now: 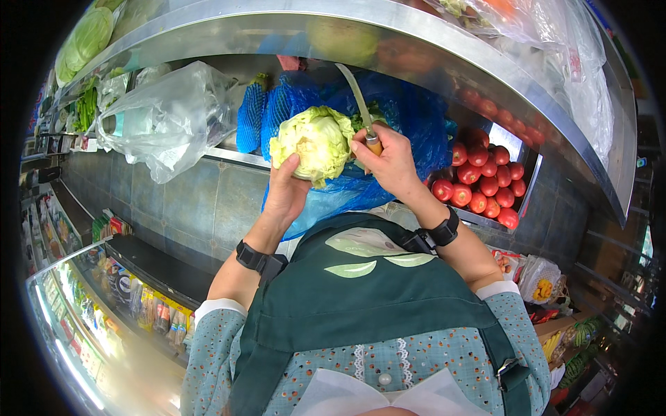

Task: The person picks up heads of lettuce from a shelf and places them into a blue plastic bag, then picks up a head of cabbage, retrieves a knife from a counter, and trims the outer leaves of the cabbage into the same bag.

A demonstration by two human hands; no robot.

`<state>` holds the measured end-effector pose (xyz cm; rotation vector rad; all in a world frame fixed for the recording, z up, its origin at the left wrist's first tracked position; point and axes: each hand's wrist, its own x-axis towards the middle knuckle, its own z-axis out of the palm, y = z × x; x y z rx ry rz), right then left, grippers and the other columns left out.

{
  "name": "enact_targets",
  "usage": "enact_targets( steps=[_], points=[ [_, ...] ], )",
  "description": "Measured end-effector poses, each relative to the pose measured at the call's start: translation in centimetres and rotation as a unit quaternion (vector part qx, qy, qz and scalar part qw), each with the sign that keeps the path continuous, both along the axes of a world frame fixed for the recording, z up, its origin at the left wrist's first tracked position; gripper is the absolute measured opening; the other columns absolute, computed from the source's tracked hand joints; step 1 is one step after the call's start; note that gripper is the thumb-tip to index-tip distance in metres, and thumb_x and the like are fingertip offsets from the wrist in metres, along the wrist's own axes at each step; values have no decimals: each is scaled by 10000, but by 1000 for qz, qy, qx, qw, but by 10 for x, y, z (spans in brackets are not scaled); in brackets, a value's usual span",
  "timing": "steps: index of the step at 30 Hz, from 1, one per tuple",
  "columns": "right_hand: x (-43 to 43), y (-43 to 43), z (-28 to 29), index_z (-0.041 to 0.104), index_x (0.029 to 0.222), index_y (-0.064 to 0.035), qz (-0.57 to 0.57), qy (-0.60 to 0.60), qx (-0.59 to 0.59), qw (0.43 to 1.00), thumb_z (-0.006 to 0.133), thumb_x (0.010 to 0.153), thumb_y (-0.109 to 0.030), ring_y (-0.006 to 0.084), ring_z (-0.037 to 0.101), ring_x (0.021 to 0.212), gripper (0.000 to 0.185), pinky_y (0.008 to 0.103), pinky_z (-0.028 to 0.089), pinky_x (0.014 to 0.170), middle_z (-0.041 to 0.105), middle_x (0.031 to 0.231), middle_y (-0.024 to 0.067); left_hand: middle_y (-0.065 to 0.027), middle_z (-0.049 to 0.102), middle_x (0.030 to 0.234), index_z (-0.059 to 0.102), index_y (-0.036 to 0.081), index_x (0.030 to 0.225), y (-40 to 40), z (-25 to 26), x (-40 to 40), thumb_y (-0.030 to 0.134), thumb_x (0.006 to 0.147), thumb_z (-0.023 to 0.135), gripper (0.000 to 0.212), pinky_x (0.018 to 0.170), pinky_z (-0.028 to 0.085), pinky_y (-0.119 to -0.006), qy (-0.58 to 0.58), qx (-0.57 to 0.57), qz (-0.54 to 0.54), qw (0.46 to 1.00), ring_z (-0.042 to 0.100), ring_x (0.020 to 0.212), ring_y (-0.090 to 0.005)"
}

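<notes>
My left hand [289,190] holds a pale green head of lettuce [313,143] from below left, its thumb on the leaves. A knife [358,96] with a wooden handle is in my right hand [387,158], its curved blade pointing up and away from me. The fingers of that hand are close to the right side of the lettuce; whether they touch it I cannot tell. Under and behind both hands lies a blue plastic bag [416,114], with some green leaves showing at its opening. Blue foam netting [251,118] wraps produce left of the lettuce.
A clear plastic bag [171,119] lies at the left. Red tomatoes [489,186] fill a container at the right. A metal shelf edge [322,14] curves across above my hands, with a cabbage [88,41] at its left end. A lit display case [67,312] stands at lower left.
</notes>
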<state>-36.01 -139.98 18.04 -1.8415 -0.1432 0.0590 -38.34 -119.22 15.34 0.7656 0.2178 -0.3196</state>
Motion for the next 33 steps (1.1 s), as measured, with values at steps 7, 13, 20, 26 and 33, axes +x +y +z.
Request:
enact_targets(
  steps=[7,13,20,26,33],
  points=[
    [-8,-2,-1,610,887,-12,-18,15,63,998,655,873,-132,86,549,533,129,239,429,494,588,743,38,-108,443,1397,291,84,1422,2,0,-5,264,854,659,701,1064,386,-425,-20,-10,25,999,445,1295,-254],
    [-4,0,16,611,874,-14,-12,89,34,995,738,806,-251,138,606,601,277,283,473,564,618,784,71,-108,418,1411,260,104,1433,-1,2,-5,185,828,677,739,1079,367,-436,-65,11,40,997,424,1307,-276],
    [-4,1,3,604,992,-13,-61,61,-12,996,765,754,-271,259,640,712,386,345,503,663,643,780,123,-89,390,1390,241,137,1414,-1,5,-1,142,766,724,808,1095,347,-421,-93,43,49,994,394,1315,-260],
    [-8,6,5,618,964,8,-82,-55,-109,989,666,726,-126,360,648,763,278,375,518,701,659,845,197,-91,395,1387,247,132,1410,-1,3,-4,142,769,722,797,1096,347,-421,-78,28,58,995,399,1313,-262],
    [-11,-11,-14,619,960,17,-122,-18,-135,983,649,699,-104,326,654,691,289,360,518,661,642,740,184,-94,419,1426,289,123,1440,4,1,-6,392,826,664,768,1085,343,-458,-14,-46,51,998,386,1331,-286]
  ],
)
